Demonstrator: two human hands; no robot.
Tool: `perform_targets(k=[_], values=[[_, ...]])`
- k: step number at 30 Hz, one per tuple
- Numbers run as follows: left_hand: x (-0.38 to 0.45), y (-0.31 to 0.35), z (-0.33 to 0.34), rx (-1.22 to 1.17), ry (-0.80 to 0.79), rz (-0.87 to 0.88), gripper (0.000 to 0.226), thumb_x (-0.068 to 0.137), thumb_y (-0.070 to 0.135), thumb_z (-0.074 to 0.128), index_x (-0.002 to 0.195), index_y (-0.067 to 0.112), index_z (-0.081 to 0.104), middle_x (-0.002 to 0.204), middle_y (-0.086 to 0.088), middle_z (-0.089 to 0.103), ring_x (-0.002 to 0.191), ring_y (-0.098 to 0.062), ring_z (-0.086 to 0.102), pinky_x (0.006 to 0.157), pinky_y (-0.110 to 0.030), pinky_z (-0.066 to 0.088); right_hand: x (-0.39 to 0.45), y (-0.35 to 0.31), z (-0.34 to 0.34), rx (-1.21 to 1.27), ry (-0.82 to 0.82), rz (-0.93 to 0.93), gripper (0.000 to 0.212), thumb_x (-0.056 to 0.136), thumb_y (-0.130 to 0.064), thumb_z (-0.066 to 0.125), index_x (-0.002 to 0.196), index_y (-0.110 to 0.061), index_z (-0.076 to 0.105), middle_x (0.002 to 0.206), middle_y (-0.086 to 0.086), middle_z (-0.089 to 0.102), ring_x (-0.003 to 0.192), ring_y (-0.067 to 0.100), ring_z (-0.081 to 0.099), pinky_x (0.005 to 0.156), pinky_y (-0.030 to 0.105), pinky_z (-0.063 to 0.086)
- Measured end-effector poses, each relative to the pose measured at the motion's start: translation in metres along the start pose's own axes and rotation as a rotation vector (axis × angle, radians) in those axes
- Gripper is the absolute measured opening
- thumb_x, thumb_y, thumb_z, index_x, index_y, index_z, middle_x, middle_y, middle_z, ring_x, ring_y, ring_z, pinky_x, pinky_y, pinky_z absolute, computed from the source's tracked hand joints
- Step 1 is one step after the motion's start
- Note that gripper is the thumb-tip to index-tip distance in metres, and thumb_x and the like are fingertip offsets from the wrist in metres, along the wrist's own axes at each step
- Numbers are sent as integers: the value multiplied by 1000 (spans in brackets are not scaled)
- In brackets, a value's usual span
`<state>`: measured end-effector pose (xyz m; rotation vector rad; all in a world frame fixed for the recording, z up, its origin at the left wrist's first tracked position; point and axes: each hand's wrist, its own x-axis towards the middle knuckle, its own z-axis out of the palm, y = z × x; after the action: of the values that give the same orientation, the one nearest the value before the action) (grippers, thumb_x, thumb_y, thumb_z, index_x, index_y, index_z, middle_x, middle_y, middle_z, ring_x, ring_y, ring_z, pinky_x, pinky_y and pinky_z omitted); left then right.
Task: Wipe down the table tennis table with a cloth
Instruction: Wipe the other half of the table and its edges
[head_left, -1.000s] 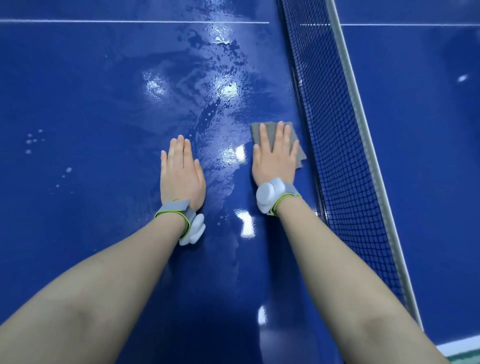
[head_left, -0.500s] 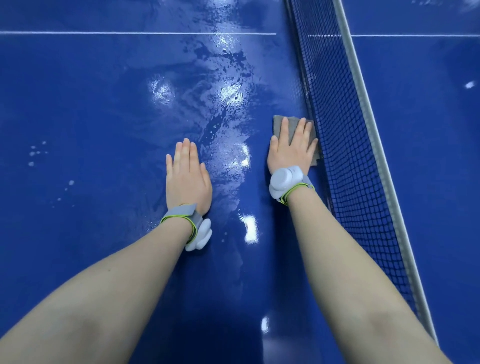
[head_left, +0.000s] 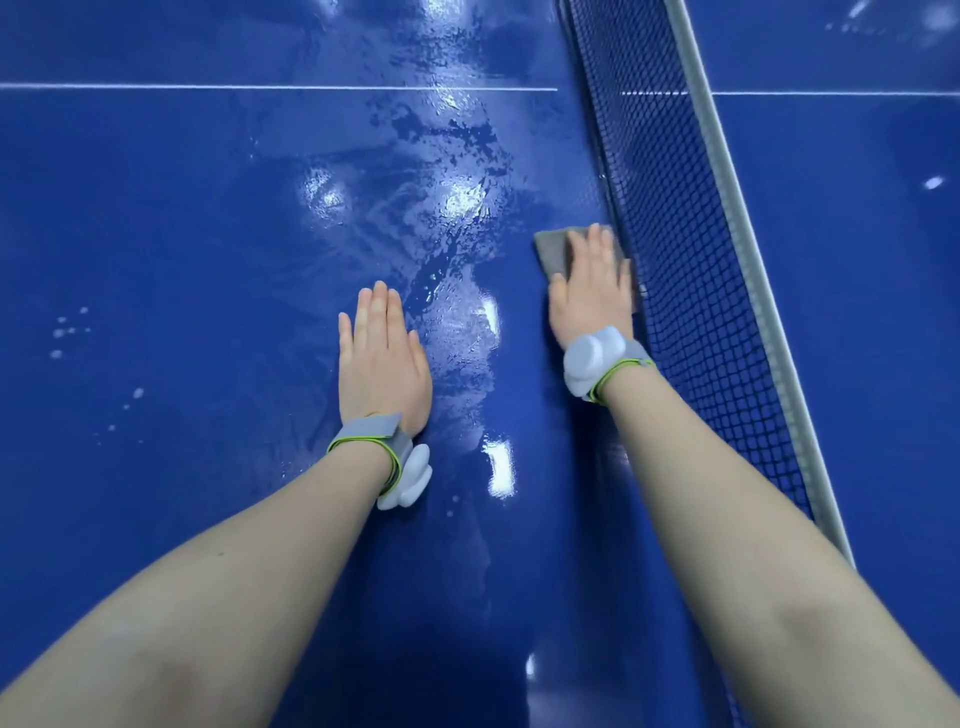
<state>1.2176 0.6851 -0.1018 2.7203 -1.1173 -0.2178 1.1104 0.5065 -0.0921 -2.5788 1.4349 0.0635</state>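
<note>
Here the left hand (head_left: 383, 358) lies flat on the wet blue desk (head_left: 156, 218), fingers straight and together. Right of it, the right hand (head_left: 589, 296) presses the grey cloth (head_left: 553, 249) flat, fingers straight, just beside the net (head_left: 691, 270). Wiping looks underway; the next stroke likely needs steady pressure along the net.

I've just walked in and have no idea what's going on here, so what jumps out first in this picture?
Two bare forearms reach over a glossy blue table tennis table. The right hand presses flat on a grey cloth right beside the dark net, while the left hand rests flat on the bare surface. Between them a wet, streaky patch glints under the lights.
</note>
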Motion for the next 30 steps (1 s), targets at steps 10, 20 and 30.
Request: perform_targets(k=[10, 20, 30], values=[[17, 5, 0, -6, 3, -10, 50, 100, 20, 24, 146, 4, 16, 156, -8, 13, 144, -22, 6, 117, -38, 1, 4, -39, 8, -99, -80, -272, 56, 103, -35, 22, 152, -13, 5, 159, 12, -6, 147, 25, -9, 115, 43, -7], [26, 8, -1, 12, 9, -22, 50, 100, 21, 22, 147, 5, 13, 156, -6, 11, 145, -20, 5, 117, -36, -1, 44, -3, -1, -100, -25, -27, 55, 104, -34, 22, 152, -14, 7, 159, 14, -4, 147, 26, -5, 116, 43, -4], [32, 9, 0, 19, 0, -27, 51, 100, 20, 22, 147, 4, 12, 156, -7, 9, 145, -20, 4, 117, -36, -2, 29, -89, 12, -120, -112, -394, 53, 104, -35, 19, 153, -22, 3, 159, 11, -9, 146, 24, -10, 116, 44, -7]])
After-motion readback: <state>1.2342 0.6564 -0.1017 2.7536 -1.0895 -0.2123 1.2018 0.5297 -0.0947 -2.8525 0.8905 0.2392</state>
